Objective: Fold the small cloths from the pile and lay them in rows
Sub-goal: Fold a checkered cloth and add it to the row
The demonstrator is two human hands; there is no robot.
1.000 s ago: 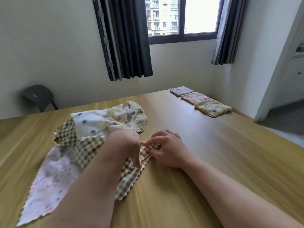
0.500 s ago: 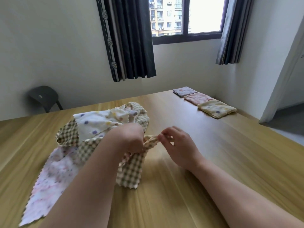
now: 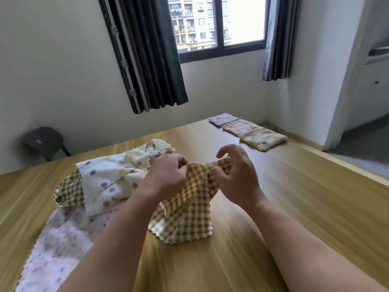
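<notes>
Left hand (image 3: 166, 175), right hand (image 3: 235, 179) pinch nubby checked cloth (image 3: 185, 216), zigzag-edged.

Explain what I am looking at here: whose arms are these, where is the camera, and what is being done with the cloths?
No machine here: the two grips are a person's bare hands. The picture comes from one wide-angle camera worn on the person's head, looking forward and down, so the arms reach in from the bottom edge. The left hand and right hand both pinch the top edge of a brown checked cloth, which hangs down to the wooden table. Left of it lies the unfolded pile, with a white dotted cloth on top. At the far right of the table three folded cloths lie in a row: a greyish one, a pink one and a yellow one. A dark chair stands by the wall.
</notes>
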